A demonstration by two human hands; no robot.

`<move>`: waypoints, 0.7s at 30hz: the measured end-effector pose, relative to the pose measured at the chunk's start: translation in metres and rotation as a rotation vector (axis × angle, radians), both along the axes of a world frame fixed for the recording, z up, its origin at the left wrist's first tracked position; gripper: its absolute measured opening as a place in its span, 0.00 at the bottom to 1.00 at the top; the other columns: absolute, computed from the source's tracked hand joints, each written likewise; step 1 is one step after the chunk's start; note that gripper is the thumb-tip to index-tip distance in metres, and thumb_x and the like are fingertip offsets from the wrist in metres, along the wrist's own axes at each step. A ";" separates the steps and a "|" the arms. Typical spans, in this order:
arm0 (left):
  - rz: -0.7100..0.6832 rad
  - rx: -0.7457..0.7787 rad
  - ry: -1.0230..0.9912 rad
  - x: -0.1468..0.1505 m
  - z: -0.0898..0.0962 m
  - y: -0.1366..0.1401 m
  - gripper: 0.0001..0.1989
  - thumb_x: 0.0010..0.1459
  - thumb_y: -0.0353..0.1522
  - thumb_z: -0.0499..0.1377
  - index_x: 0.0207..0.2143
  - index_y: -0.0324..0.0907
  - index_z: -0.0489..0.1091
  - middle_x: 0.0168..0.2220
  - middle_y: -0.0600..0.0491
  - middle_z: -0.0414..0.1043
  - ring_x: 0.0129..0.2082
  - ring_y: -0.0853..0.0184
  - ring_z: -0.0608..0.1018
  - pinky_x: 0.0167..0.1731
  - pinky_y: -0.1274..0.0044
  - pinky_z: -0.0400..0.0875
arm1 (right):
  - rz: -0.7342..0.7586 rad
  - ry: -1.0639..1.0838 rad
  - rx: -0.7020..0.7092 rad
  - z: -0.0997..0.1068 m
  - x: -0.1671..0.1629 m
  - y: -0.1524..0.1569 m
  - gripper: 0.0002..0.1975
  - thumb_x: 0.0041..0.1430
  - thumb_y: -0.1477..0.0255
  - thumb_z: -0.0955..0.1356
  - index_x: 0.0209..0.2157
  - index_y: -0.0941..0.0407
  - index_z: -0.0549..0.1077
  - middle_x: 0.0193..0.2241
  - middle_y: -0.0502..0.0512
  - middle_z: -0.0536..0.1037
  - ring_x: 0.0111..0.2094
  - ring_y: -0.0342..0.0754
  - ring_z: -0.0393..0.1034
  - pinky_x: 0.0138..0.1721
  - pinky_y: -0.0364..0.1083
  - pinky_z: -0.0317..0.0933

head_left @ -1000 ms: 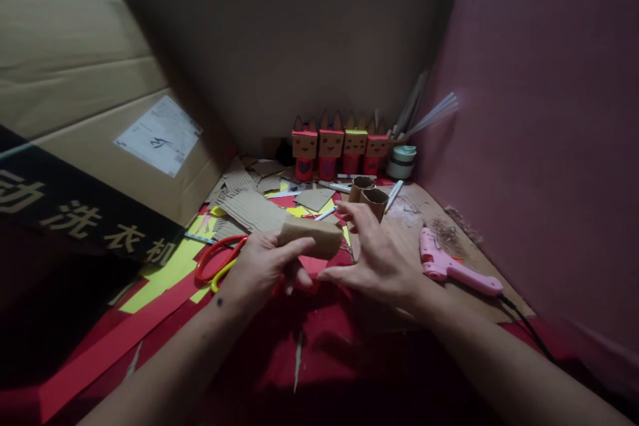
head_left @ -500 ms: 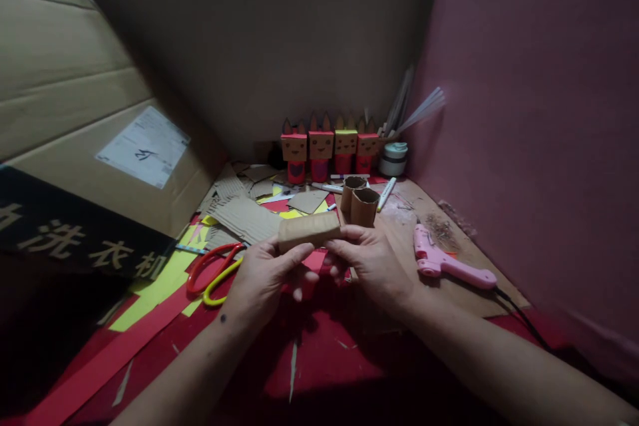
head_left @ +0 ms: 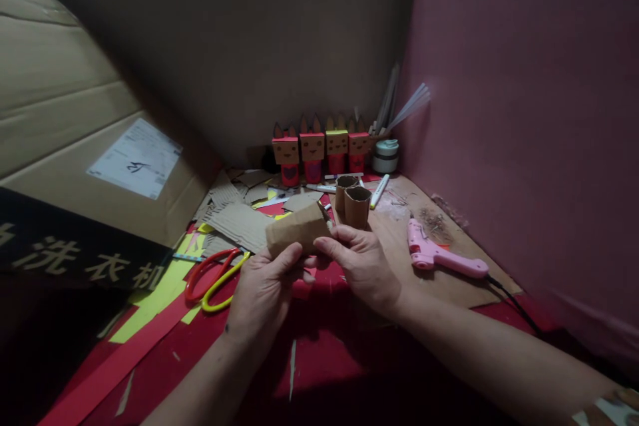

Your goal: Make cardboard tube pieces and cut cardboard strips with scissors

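A bent piece of brown cardboard (head_left: 294,229) is held up between both hands over the red table. My left hand (head_left: 267,283) pinches its left end and lower edge, thumb on the near face. With thumb and fingers my right hand (head_left: 357,263) grips the right end, where the cardboard's edge stands open. Just behind stand two short cardboard tubes (head_left: 357,208), open at the top. Scissors (head_left: 214,283) with one red and one yellow handle lie left of my left hand; their blades are hidden.
A pink glue gun (head_left: 442,253) lies on a cardboard sheet at the right. Several cardboard figures (head_left: 312,150) line the back, beside a lidded jar (head_left: 385,156). Cardboard scraps (head_left: 239,221) and a red paper strip (head_left: 120,363) lie left, below a large box (head_left: 74,133).
The cardboard piece has been turned and tilted, so that more of its broad face and its open right edge show. Both hands still hold it. The whole view has shifted slightly.
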State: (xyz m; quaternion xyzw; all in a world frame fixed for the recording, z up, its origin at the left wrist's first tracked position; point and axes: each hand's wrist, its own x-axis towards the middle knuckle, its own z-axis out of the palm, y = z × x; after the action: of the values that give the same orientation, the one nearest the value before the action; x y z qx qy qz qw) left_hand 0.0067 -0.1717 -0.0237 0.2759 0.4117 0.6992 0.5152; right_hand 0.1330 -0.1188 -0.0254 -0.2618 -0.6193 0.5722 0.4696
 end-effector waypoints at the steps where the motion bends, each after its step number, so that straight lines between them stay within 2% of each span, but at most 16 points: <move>1: -0.006 -0.008 -0.014 0.001 0.000 0.001 0.13 0.41 0.28 0.68 0.32 0.34 0.74 0.25 0.51 0.77 0.20 0.70 0.77 0.16 0.84 0.70 | -0.019 -0.015 0.029 -0.001 0.000 0.001 0.12 0.54 0.67 0.69 0.21 0.57 0.69 0.19 0.46 0.68 0.23 0.39 0.63 0.27 0.41 0.58; 5: 0.012 -0.049 -0.028 0.000 -0.001 0.004 0.11 0.44 0.26 0.66 0.33 0.33 0.73 0.25 0.50 0.77 0.20 0.69 0.78 0.16 0.83 0.72 | 0.039 -0.042 0.034 -0.004 0.002 0.006 0.11 0.54 0.66 0.69 0.23 0.57 0.70 0.19 0.46 0.69 0.22 0.38 0.63 0.25 0.41 0.59; 7: 0.055 -0.035 -0.021 -0.003 -0.003 0.005 0.10 0.45 0.25 0.65 0.33 0.33 0.73 0.25 0.50 0.77 0.21 0.69 0.78 0.18 0.83 0.73 | 0.092 -0.043 -0.037 -0.002 0.003 0.009 0.08 0.51 0.67 0.70 0.29 0.57 0.72 0.17 0.44 0.69 0.18 0.38 0.61 0.20 0.40 0.57; 10: 0.069 0.005 -0.008 -0.006 -0.005 0.005 0.10 0.45 0.25 0.65 0.34 0.33 0.73 0.26 0.50 0.78 0.22 0.69 0.79 0.21 0.83 0.74 | 0.167 -0.018 -0.176 0.001 0.004 0.010 0.13 0.49 0.68 0.71 0.37 0.56 0.70 0.15 0.43 0.71 0.13 0.39 0.61 0.15 0.39 0.56; 13: 0.025 -0.009 -0.005 -0.006 -0.006 0.002 0.12 0.45 0.26 0.66 0.35 0.34 0.73 0.28 0.48 0.79 0.25 0.66 0.80 0.26 0.80 0.77 | 0.227 0.030 -0.227 0.004 0.005 0.009 0.11 0.51 0.65 0.70 0.32 0.57 0.69 0.18 0.47 0.74 0.16 0.41 0.66 0.19 0.42 0.62; 17: 0.025 -0.039 -0.029 -0.005 -0.005 0.001 0.11 0.44 0.25 0.66 0.34 0.34 0.74 0.30 0.47 0.80 0.26 0.66 0.81 0.29 0.81 0.78 | 0.170 0.014 -0.130 0.006 0.005 0.005 0.12 0.52 0.65 0.69 0.23 0.58 0.69 0.18 0.47 0.71 0.19 0.39 0.65 0.23 0.41 0.61; 21: 0.008 -0.029 -0.036 -0.005 -0.006 0.003 0.10 0.45 0.25 0.66 0.33 0.34 0.74 0.31 0.47 0.80 0.26 0.67 0.81 0.29 0.81 0.78 | 0.112 0.015 -0.053 0.006 0.004 0.004 0.11 0.52 0.66 0.69 0.23 0.58 0.70 0.17 0.45 0.69 0.21 0.38 0.63 0.25 0.41 0.59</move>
State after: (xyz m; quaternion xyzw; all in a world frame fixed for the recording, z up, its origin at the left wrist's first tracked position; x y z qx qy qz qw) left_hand 0.0017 -0.1682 -0.0298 0.2538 0.4136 0.7001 0.5237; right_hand 0.1368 -0.1152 -0.0197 -0.2346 -0.6140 0.6157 0.4346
